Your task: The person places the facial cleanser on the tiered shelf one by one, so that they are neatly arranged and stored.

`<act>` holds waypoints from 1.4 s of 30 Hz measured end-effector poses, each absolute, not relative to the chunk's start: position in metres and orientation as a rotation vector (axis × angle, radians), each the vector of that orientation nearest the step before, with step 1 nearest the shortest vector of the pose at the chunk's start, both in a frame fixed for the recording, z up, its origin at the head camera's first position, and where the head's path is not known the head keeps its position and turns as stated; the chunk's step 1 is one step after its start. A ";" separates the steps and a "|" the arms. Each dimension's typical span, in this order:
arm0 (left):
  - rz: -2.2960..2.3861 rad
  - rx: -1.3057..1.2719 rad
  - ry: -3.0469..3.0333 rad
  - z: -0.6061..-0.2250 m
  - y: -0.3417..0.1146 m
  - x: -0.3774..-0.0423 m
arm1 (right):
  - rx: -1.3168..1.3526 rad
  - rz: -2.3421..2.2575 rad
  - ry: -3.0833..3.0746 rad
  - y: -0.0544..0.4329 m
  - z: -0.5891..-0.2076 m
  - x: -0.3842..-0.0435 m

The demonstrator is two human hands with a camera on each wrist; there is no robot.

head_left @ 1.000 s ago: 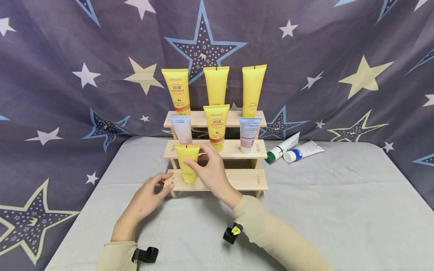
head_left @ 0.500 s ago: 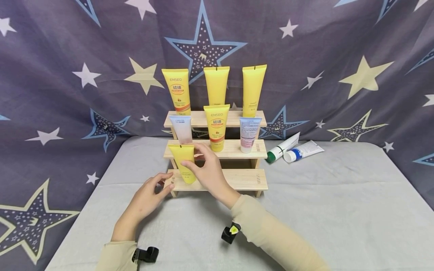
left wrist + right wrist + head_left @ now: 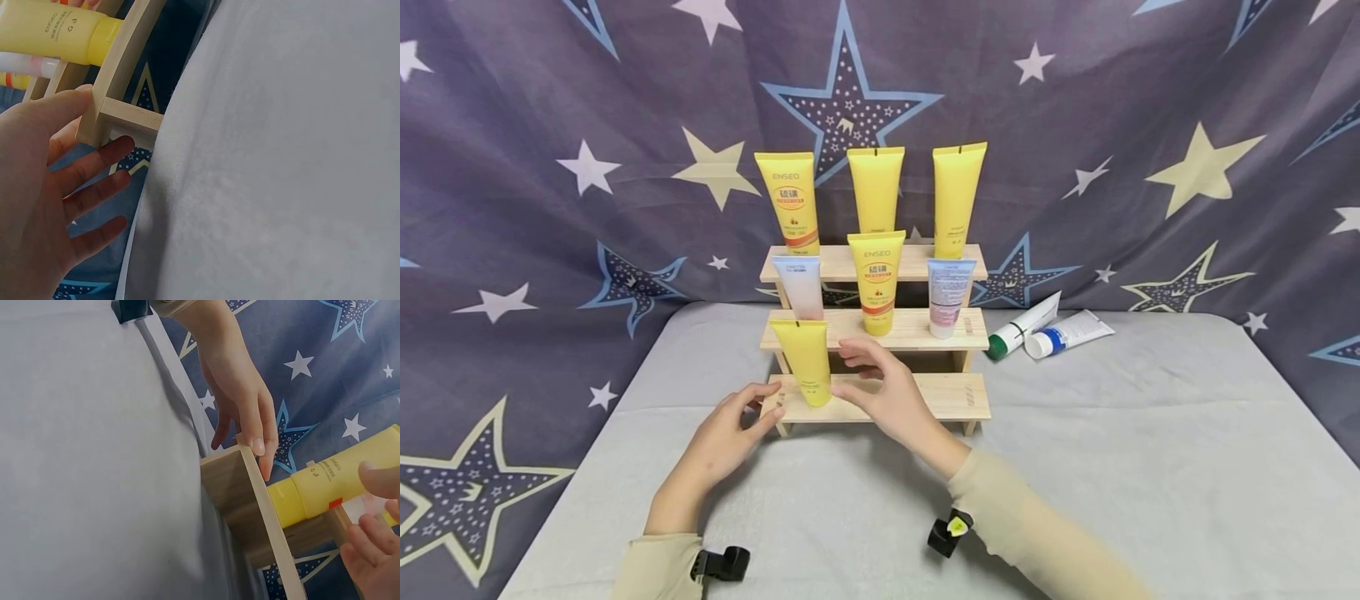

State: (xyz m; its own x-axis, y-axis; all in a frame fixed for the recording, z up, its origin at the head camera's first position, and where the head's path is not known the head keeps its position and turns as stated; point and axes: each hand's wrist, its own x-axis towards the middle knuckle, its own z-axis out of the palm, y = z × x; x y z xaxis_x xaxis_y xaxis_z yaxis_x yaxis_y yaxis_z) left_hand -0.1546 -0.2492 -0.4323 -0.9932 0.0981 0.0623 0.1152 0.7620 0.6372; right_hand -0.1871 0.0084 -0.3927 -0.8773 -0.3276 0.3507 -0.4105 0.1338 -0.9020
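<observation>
A yellow squeeze tube (image 3: 805,362) stands cap down on the lowest step of the wooden display rack (image 3: 917,396), near its left end. Close to the tube's right side is my right hand (image 3: 891,396), fingers spread and slightly bent, holding nothing. Its thumb tip lies very near the tube; whether they touch is unclear in the head view. With thumb and index finger, my left hand (image 3: 726,437) pinches the left end of the lowest step. The left wrist view shows its other fingers (image 3: 97,165) held apart from the wood.
Three yellow tubes (image 3: 876,192) stand on the top step. The middle step bears a pale tube (image 3: 801,287), a yellow tube (image 3: 877,283) and a blue-pink tube (image 3: 950,296). Right of the rack lie a green-capped tube (image 3: 1024,325) and a white-capped tube (image 3: 1069,334) on grey cloth (image 3: 1150,467).
The yellow tube on the lowest step shifted slightly left at its top. My right hand then let go of it and drew back to the right. My left hand stayed in place.
</observation>
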 end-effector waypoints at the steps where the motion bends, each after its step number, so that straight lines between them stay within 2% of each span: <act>1: -1.062 -0.177 -2.924 -0.433 -0.249 -0.155 | 0.750 1.883 -2.323 0.011 -0.393 -0.186; 23: -1.058 -0.177 -2.923 -0.430 -0.248 -0.153 | 0.569 1.958 -2.216 0.093 -0.396 -0.157; 33: -1.058 -0.184 -2.917 -0.430 -0.248 -0.153 | 0.342 1.956 -2.119 0.141 -0.397 -0.159; 42: -1.042 -0.185 -2.928 -0.429 -0.248 -0.153 | 0.276 1.811 -2.181 0.177 -0.402 -0.163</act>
